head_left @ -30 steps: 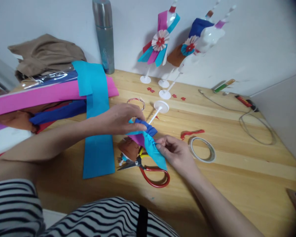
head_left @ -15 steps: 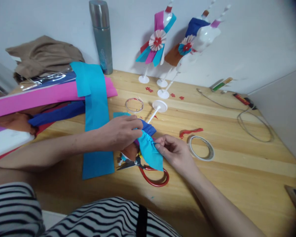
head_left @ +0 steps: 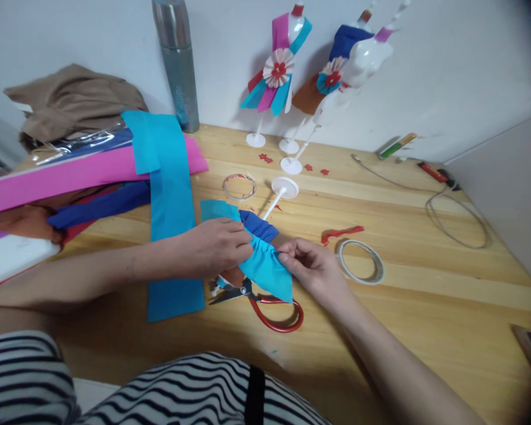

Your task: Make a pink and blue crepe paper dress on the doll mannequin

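My left hand (head_left: 215, 248) pinches the upper edge of a turquoise crepe-paper strip (head_left: 269, 273), fingers closed on it. At the strip's other end, my right hand (head_left: 314, 268) grips the same edge between thumb and forefinger. Small gathers run along that edge between the hands, while the lower edge hangs loose. Under the strip lies a small mannequin on a stand, its white round base (head_left: 285, 188) pointing away from me; dark blue paper (head_left: 257, 226) shows on it. Partly beneath are scissors (head_left: 246, 289) with red handles. My left hand hides part of the mannequin.
A long turquoise sheet (head_left: 172, 206) and a pink roll (head_left: 88, 171) lie left, near a steel flask (head_left: 177, 71). Dressed mannequins (head_left: 279, 68) stand along the wall. A tape roll (head_left: 361, 261), a red scrap (head_left: 343, 234), a wire coil (head_left: 239, 186) and a cable (head_left: 451, 233) lie about.
The turquoise strip is spread wider between my hands, and more of its gathered edge shows. My left hand has shifted slightly left and down. My right hand keeps its pinch.
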Motion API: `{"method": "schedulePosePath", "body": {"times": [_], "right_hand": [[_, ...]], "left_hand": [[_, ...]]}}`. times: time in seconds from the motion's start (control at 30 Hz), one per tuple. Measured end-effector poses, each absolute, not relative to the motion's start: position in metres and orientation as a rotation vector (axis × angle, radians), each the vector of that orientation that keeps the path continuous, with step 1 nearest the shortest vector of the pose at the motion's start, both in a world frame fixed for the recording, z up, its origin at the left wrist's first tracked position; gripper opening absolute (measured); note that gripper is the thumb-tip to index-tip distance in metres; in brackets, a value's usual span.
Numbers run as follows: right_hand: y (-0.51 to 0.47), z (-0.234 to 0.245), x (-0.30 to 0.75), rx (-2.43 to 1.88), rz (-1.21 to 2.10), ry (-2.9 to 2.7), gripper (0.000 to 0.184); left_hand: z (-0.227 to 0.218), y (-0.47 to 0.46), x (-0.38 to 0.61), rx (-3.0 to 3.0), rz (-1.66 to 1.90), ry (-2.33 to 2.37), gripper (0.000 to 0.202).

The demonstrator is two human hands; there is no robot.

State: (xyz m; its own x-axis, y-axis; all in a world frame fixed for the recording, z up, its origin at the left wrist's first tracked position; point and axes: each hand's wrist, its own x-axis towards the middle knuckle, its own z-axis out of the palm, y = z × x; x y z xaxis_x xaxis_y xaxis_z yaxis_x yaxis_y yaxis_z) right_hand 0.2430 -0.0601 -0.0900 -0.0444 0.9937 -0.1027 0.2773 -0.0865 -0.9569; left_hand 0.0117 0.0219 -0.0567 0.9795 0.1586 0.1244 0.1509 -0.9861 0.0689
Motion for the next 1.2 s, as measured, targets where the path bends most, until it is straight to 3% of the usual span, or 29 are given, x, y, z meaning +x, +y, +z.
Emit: {"method": "schedulePosePath", "body": {"times": [0.27,0.47,1.2], "right_hand": [[-0.060,-0.093,0.247,-1.464,1.194,-1.384,0.028],[-0.059,-0.089,0.248,-1.517,1.183,-1.376,0.029],[-0.063,-0.082,0.250,-1.707,0.759,-1.685,0.043]], "left_hand": [[-0.056,0.023,0.010,3.055,0.188,0.239,0.021],[-0.056,0.022,0.011,3.053,0.160,0.242,0.011],[-0.056,0.019,0.017,3.082,0.106,0.253,0.008]]}}
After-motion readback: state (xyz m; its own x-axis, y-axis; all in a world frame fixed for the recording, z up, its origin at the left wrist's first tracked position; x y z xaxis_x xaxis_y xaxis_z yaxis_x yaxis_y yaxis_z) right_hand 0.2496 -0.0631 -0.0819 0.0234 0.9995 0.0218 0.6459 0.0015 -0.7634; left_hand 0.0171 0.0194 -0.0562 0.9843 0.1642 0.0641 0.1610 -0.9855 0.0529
